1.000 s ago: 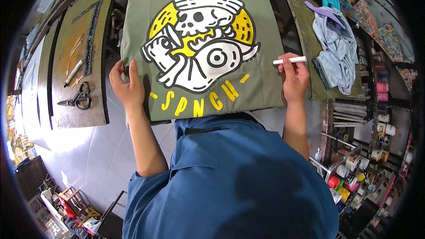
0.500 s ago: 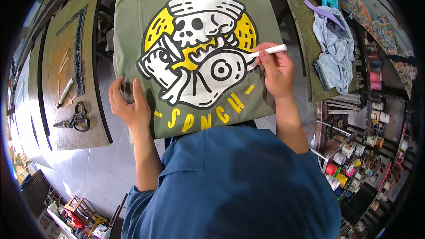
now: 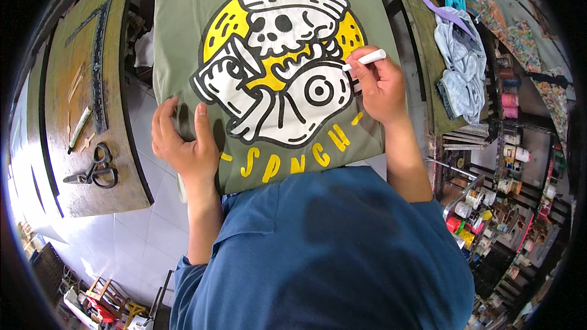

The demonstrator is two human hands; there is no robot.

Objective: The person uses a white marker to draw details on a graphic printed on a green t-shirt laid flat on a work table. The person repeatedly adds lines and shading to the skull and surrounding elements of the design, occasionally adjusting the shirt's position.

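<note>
An olive-green T-shirt point(image 3: 183, 0) lies stretched flat in front of me, printed with a white skull in a sailor cap over a yellow disc, with yellow lettering below. My right hand point(image 3: 382, 88) pinches a white marker pen point(image 3: 368, 58), whose tip meets the print at the right end of the arm muscle. At the shirt's lower left edge rests my left hand point(image 3: 185, 140), its fingers and thumb spread and holding nothing. Whether the pen tip presses on the cloth I cannot tell.
On the left board point(image 3: 116, 189) lie black scissors point(image 3: 98, 168), a dark angle ruler point(image 3: 101, 67), a slim white-green tube point(image 3: 79, 128) and thin wooden sticks. Pale blue cloth point(image 3: 461, 73) is heaped on the right board. Paint jars point(image 3: 471, 205) crowd a rack at lower right.
My head view has shifted slightly, so the shirt sits a little higher and to the right. The marker pen remains in my right hand, near the print's right side.
</note>
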